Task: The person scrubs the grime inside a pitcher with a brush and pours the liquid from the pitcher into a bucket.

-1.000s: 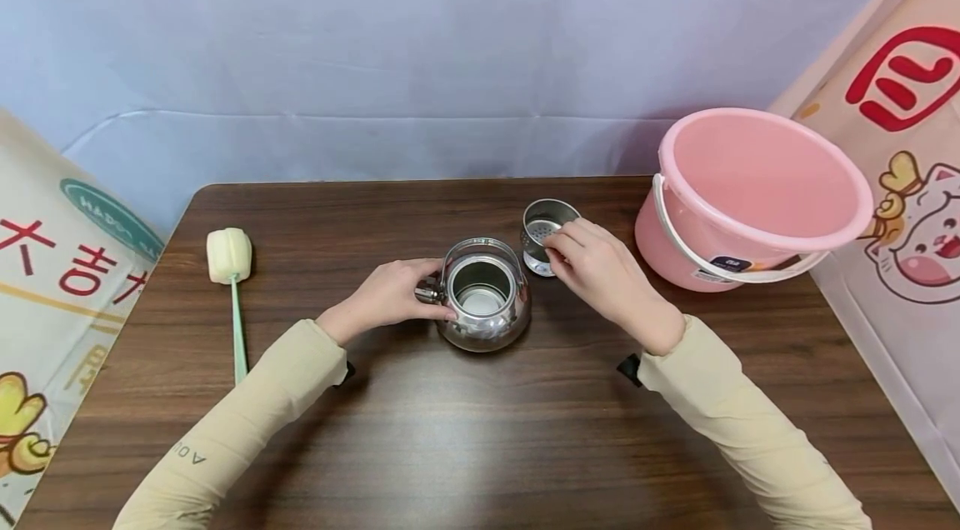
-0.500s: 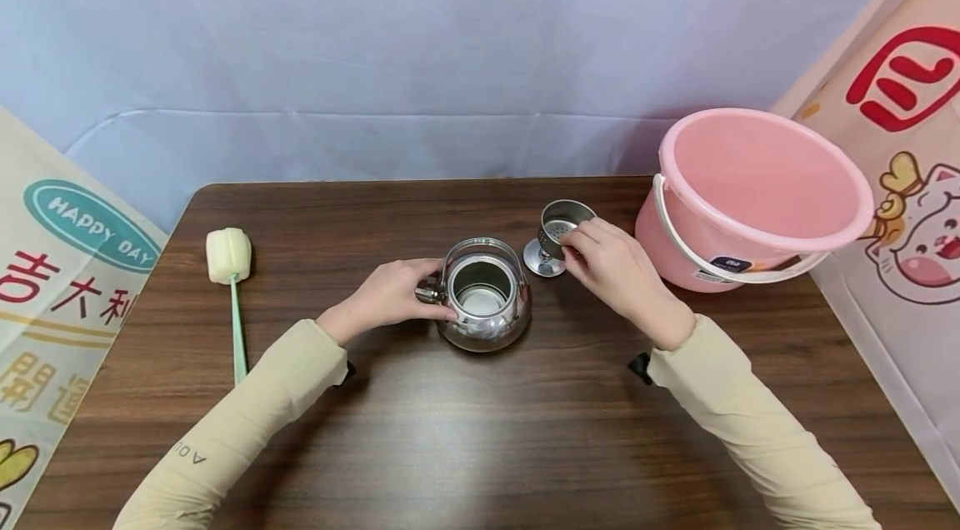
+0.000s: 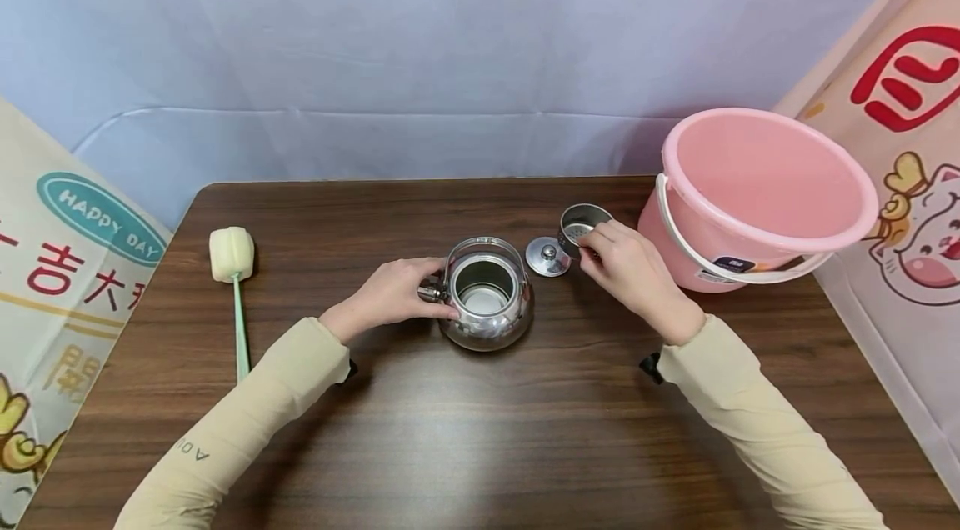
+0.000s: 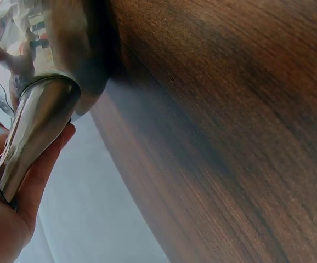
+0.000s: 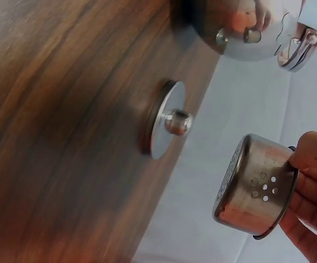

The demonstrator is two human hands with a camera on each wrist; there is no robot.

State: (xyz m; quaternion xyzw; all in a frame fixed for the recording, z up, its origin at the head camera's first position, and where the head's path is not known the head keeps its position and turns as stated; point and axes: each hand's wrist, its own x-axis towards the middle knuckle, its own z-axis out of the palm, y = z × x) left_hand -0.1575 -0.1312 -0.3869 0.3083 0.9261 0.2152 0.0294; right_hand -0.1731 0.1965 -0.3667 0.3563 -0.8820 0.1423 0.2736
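A big pale cloth (image 3: 412,55) hangs at 12 o'clock, past the brown wooden table (image 3: 442,438). A pink bucket (image 3: 697,217) stands at the table's 2 o'clock, with its white handle down. The shiny kettle (image 3: 487,332) sits upright near the middle of the table. Its top is open and its spout points to 9 o'clock. Well away at the kettle's 9 o'clock lies a sponge brush (image 3: 232,253), with its green stick partly hidden by a sleeve (image 3: 240,405). The left hand (image 3: 386,297) grips the kettle by the spout, with the thumb on the near side. The right hand (image 3: 630,272) is at the kettle's 2 o'clock and pinches the rim of a metal cup (image 5: 246,197) with little holes, holding it up off the table. The small round lid (image 3: 556,263) lies knob up on the table, between the kettle and the cup.
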